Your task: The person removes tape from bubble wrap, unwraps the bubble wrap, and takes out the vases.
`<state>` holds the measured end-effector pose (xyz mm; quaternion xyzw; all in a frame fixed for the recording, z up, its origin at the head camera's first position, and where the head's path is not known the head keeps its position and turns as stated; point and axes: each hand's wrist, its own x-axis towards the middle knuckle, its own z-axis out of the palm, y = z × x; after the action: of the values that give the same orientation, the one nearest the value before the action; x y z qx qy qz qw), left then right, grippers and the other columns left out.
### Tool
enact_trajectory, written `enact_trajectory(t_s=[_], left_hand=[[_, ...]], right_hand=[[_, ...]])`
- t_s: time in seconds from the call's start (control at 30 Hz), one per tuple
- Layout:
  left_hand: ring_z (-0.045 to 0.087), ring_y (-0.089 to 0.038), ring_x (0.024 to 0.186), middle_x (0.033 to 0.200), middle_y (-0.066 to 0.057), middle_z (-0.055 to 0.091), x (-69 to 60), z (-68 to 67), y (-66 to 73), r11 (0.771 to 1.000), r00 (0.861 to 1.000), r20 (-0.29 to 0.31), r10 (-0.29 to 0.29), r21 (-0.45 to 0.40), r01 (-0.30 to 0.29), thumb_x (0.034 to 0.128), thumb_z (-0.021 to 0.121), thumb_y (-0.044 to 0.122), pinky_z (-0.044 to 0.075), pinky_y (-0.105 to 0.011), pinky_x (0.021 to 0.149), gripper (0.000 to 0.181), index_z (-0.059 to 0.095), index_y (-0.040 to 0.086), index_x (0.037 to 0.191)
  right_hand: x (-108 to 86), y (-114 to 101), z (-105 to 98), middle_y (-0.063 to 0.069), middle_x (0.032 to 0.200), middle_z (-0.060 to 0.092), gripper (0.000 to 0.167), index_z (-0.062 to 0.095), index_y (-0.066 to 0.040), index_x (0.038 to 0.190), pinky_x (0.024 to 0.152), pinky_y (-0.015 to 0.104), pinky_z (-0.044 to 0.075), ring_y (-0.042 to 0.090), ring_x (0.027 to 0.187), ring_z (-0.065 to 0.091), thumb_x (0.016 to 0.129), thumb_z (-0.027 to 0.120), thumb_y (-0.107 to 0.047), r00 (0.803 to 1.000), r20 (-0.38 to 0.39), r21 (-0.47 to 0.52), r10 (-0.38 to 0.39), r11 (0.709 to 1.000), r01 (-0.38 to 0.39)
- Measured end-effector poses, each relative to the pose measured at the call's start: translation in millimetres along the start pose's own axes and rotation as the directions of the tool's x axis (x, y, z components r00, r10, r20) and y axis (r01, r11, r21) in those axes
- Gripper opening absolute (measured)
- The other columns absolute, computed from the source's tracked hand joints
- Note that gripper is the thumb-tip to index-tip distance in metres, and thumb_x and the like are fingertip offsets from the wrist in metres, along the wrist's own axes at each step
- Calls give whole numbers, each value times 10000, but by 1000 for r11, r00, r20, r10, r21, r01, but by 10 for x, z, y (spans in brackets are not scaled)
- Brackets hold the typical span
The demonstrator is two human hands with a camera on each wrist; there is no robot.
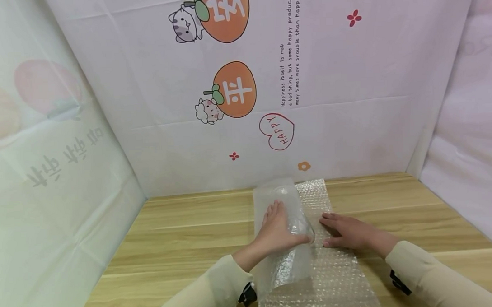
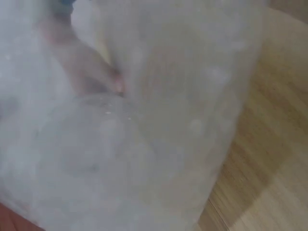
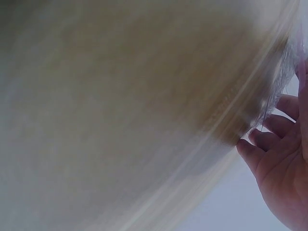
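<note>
1 left hand (image 1: 274, 234), 1 right hand (image 1: 349, 232), touching bubble wrap (image 1: 333, 279)

Curtained-off booth (image 1: 392, 135): printed hanging sheets (image 1: 328, 69) around wood-grain tabletop (image 1: 184, 237)

A long rectangular sheet of clear, shiny bubble wrap (image 1: 335, 277) lies lengthwise on the light wood-grain worktop (image 1: 184, 237), reaching to its rear edge. Along the right, a single layer lies spread, its rows of small bubbles showing plainly. Along the left, a smoother, milky translucent flap (image 1: 291, 270) overlaps it, creased and glossy at the near end. Mid-length, the flap bulges over a clear, rounded form whose curved edge shows at the flap's right border; its exact shape is hidden.
</note>
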<state>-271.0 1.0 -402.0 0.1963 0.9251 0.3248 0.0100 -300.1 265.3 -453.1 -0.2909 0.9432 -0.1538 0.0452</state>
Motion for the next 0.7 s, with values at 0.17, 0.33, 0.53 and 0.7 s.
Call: enact_trajectory(t_s=[0.17, 0.33, 0.53, 0.7], left_hand=[[107, -394, 1443, 1575, -244, 136, -32, -70, -63, 997, 999, -25, 26, -70, -28, 736, 771, 456, 128, -495, 1148, 1116, 169, -69, 1514], [141, -426, 1428, 1547, -302, 162, -34, -150, -144, 992, 997, -57, 57, -110, -63, 749, 755, 408, 159, -504, 1142, 1084, 167, -123, 1490], [121, -410, 1436, 1546, -314, 133, -71, -273, -222, 979, 997, -55, 60, -189, -69, 746, 743, 345, 135, -468, 1152, 1063, 151, -131, 1488], [120, -378, 1443, 1561, -289, 114, -125, -381, -311, 973, 998, -42, 40, -224, -48, 763, 723, 316, 141, -455, 1153, 1038, 131, -114, 1499]], right_hand=[[-3, -15, -9, 292, 1462, 373, 819, 456, 59, 1407, 1034, 602, 317, 482, 1334, 334, 891, 600, -561, 1000, -6, 2, -10, 1000, 10], [-8, -23, -11, 303, 1450, 381, 816, 464, 67, 1398, 1027, 607, 321, 493, 1323, 343, 890, 607, -555, 1000, -16, 1, -18, 1000, 18], [-12, -28, -10, 302, 1452, 379, 819, 459, 71, 1399, 1031, 603, 319, 492, 1326, 340, 893, 600, -557, 1000, -16, -4, -18, 1000, 18], [-10, -26, -14, 295, 1460, 374, 824, 456, 70, 1402, 1035, 597, 318, 483, 1334, 334, 891, 599, -561, 1000, -12, -1, -16, 1000, 16]])
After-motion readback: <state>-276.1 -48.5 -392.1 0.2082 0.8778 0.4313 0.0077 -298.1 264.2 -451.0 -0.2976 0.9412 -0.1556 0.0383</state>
